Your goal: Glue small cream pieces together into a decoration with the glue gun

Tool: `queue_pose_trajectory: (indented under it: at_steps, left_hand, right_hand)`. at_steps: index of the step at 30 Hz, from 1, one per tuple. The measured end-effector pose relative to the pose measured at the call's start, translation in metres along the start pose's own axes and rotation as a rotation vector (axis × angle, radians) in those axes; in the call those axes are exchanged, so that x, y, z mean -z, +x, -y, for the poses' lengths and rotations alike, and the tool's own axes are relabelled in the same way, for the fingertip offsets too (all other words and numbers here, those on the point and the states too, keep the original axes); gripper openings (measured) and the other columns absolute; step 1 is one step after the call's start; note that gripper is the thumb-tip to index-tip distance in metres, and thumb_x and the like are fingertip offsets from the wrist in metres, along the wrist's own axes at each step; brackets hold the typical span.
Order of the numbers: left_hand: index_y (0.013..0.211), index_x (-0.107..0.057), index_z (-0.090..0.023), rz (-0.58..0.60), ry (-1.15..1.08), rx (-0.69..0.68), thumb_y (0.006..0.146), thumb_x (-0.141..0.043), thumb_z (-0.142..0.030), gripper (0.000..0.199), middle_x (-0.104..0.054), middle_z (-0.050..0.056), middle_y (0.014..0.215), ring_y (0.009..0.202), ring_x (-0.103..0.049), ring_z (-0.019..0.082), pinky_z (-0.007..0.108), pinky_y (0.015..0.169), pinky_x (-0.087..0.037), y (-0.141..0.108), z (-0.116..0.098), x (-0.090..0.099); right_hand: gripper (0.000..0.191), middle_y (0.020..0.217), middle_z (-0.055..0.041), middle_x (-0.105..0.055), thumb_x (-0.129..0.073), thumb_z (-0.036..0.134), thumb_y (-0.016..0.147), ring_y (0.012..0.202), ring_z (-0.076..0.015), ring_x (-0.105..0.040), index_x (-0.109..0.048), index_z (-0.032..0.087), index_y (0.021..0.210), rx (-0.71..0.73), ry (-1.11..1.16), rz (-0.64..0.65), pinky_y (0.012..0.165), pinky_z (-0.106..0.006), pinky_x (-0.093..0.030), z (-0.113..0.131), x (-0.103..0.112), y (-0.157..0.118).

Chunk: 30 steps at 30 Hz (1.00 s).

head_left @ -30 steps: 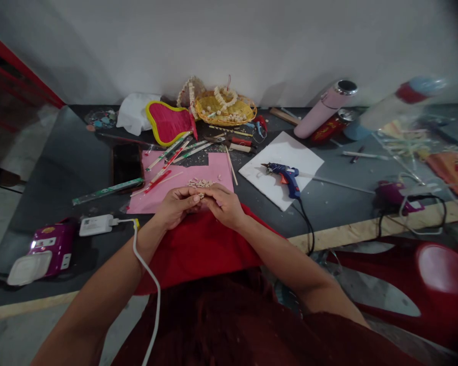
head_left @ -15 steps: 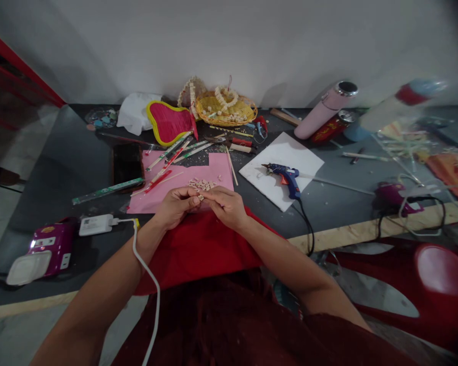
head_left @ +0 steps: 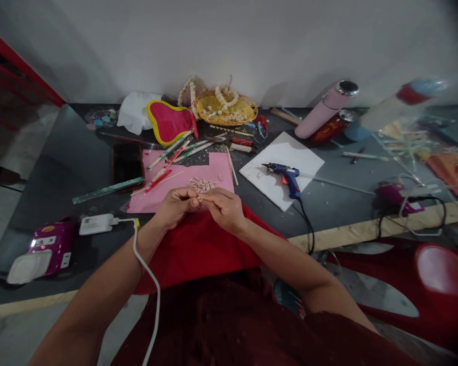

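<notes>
My left hand and my right hand meet over the front edge of a pink paper sheet. Both are closed, fingertips pinching a small pale wooden piece between them; its exact shape is too small to make out. Just beyond the fingers lies a loose pile of short pale wooden bits. Red cloth spreads beneath my wrists. On a white board to the right of my hands rests a blue hot glue gun.
Pliers, patterned chopsticks and a wicker basket stand behind the paper. A phone and a white charger with a cable are on the left. Rightward are a pink flask and a red can.
My right fingers have shifted slightly at the pinch, and the small piece shows a little differently between the fingertips. The other things have stayed in place.
</notes>
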<state>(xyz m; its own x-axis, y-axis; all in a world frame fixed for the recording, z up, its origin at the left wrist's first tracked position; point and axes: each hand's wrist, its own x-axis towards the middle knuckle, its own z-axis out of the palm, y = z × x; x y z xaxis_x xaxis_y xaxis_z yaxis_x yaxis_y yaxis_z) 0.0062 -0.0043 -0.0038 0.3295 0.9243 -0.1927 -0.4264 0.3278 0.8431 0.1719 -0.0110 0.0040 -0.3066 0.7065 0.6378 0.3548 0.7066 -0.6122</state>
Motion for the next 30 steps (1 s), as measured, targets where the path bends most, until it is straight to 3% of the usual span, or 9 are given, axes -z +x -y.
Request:
queue_pose_trajectory:
  at_steps: [14,22,30]
  left_hand:
    - [0.078,-0.069,-0.012,-0.047,0.018,0.038,0.058,-0.081,-0.021,0.025,-0.062,0.000,0.064,0.051,-0.052,0.006,0.018,0.049,-0.041,0.000,-0.008,-0.007]
    - [0.082,-0.069,-0.012,0.008,0.006,0.068,0.059,-0.081,-0.019,0.026,-0.064,0.001,0.068,0.054,-0.055,0.006,0.018,0.053,-0.045,-0.001,-0.009,-0.005]
    - [0.086,-0.070,-0.012,0.032,0.006,0.078,0.068,-0.076,-0.024,0.023,-0.064,0.002,0.069,0.058,-0.055,0.007,0.018,0.055,-0.045,0.000,-0.007,-0.002]
  right_hand:
    - [0.029,0.101,-0.0044,-0.067,-0.048,0.017,0.089,0.094,-0.0134,-0.062,-0.060,0.024,0.115,-0.062,0.112,0.077,0.085,-0.030,-0.052,-0.008,0.003,0.005]
    - [0.022,0.091,-0.0044,-0.066,-0.053,0.018,0.088,0.086,-0.0125,-0.060,-0.064,0.021,0.106,-0.037,0.120,0.058,0.079,-0.027,-0.052,-0.011,0.007,0.005]
    - [0.027,0.090,-0.0047,-0.065,-0.051,0.019,0.088,0.086,-0.0128,-0.060,-0.064,0.024,0.111,-0.071,0.143,0.086,0.077,-0.029,-0.053,-0.011,0.007,0.006]
